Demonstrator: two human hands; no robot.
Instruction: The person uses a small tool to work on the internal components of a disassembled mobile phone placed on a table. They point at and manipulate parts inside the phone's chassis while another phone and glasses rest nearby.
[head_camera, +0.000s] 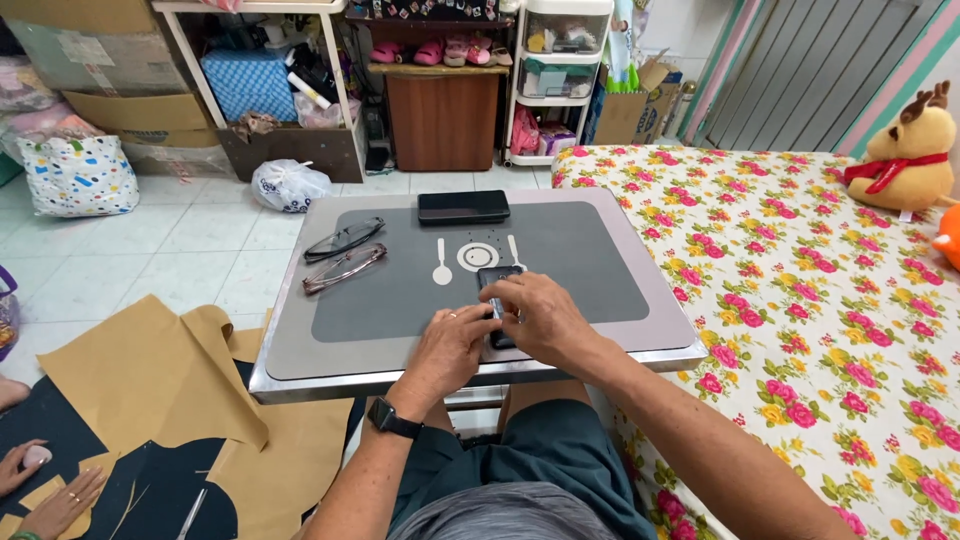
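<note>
Smartphone flat on grey table, near front edge, steadied there for two-handed work. Right hand curled over it, gripping sides; left hand pinching lower end. Two eyeglasses and dark case parked apart, farther back.

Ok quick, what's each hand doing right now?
Left hand: fingers curled, touching the dark phone on the table.
Right hand: closed over the phone, holding it.
</note>
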